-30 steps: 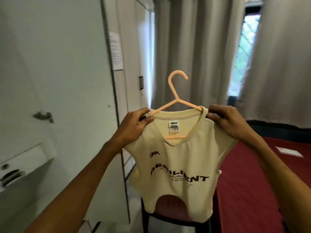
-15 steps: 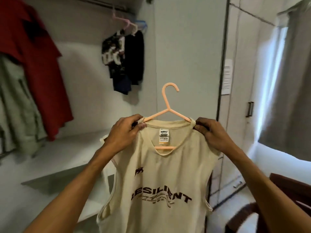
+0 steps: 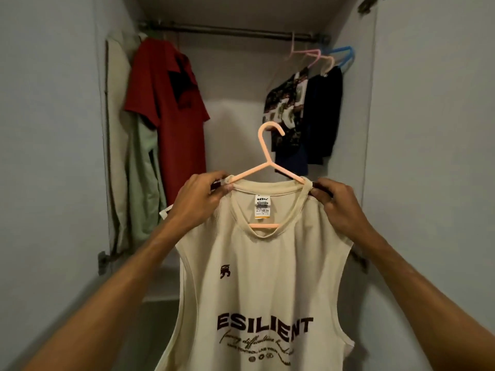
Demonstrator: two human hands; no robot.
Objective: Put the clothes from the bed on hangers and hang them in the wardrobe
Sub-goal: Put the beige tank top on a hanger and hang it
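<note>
The vest (image 3: 254,277) is soft, matt cream cloth, and its dark print (image 3: 263,328) lies flat without shine. The neck tag (image 3: 262,207) is smooth and white; paper or woven, I cannot tell. The hanger (image 3: 263,147) is smooth peach plastic with a faint sheen. The rail (image 3: 227,29) is dull metal. The wardrobe (image 3: 233,89) looks smooth and matt inside. The red T-shirt (image 3: 171,124) is matt cloth.
</note>
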